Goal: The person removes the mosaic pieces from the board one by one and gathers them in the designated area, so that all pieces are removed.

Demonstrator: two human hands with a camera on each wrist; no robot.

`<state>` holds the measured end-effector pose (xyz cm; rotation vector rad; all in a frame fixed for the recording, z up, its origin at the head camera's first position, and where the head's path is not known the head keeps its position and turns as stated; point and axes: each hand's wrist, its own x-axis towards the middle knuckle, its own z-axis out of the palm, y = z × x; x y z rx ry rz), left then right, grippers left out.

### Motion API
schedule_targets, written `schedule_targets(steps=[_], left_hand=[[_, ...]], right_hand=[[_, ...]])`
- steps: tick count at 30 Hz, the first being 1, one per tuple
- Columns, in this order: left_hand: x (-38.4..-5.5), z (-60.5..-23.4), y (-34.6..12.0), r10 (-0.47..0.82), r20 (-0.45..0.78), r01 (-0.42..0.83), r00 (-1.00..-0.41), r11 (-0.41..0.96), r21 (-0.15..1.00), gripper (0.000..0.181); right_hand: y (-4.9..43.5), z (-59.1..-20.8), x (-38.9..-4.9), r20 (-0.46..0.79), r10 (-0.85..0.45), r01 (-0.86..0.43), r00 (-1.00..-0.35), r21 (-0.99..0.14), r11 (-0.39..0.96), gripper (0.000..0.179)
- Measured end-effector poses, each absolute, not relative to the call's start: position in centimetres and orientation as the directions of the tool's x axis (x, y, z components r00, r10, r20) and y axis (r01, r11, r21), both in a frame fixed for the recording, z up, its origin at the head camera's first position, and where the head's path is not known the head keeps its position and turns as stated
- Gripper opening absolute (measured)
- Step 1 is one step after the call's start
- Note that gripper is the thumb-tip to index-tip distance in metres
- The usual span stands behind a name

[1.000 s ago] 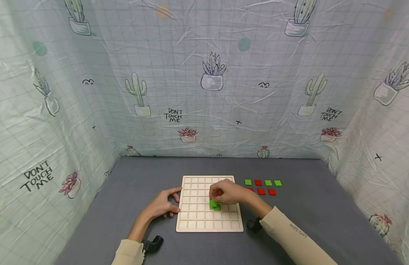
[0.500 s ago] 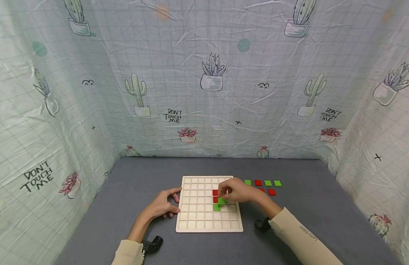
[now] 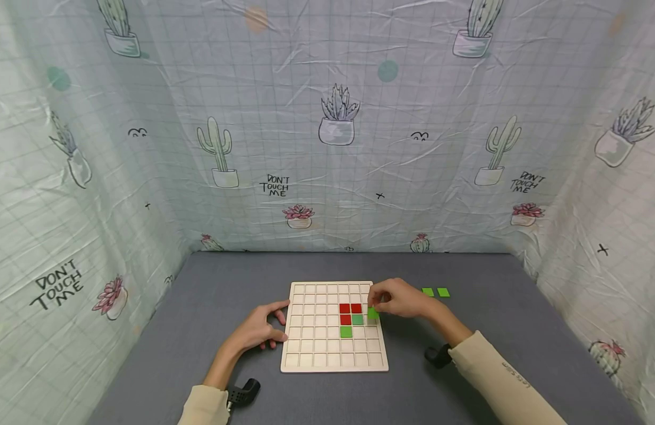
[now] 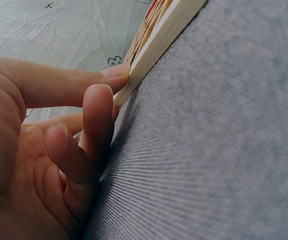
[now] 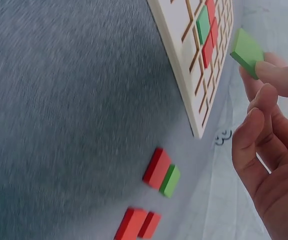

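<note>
My right hand (image 3: 399, 298) pinches a light green square tile (image 5: 247, 50) between thumb and fingertips, just over the right side of the wooden grid board (image 3: 314, 359). In the board's cells lie a few red tiles (image 3: 344, 308), a darker green tile (image 3: 357, 319) and a light green tile (image 3: 346, 332). My left hand (image 3: 255, 327) rests at the board's left edge, with thumb and index finger spread apart and touching it. In the left wrist view, a fingertip (image 4: 116, 71) meets the board's wooden side (image 4: 156, 42), and the other fingers are loosely bent.
Loose green tiles (image 3: 428, 291) lie on the grey tabletop (image 3: 476, 271) right of the board. The right wrist view shows loose red tiles (image 5: 157, 167) and a green tile (image 5: 170, 181), partly hidden by my arm in the head view. A patterned curtain (image 3: 306, 147) surrounds the table.
My right hand has moved rightward across the board with the light green tile in its pinch, uncovering red and green tiles in the cells. My left hand has stayed at the edge.
</note>
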<state>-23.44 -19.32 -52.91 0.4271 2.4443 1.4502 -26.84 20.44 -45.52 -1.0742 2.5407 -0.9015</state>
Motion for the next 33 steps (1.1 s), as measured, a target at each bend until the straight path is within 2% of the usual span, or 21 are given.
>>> schedule_targets(steps=[18, 33], left_hand=[[-23.5, -52.8, -19.4, 0.38, -0.076, 0.117, -0.922, 0.459, 0.881, 0.085], [-23.5, -52.9, -19.4, 0.39, -0.074, 0.122, -0.918, 0.455, 0.882, 0.085]], right_hand=[[24.8, -45.2, -27.2, 0.038, -0.716, -0.538, -0.697, -0.688, 0.487, 0.014], [29.2, -45.5, -26.8, 0.006, -0.631, -0.481, -0.775, -0.654, 0.584, 0.009]])
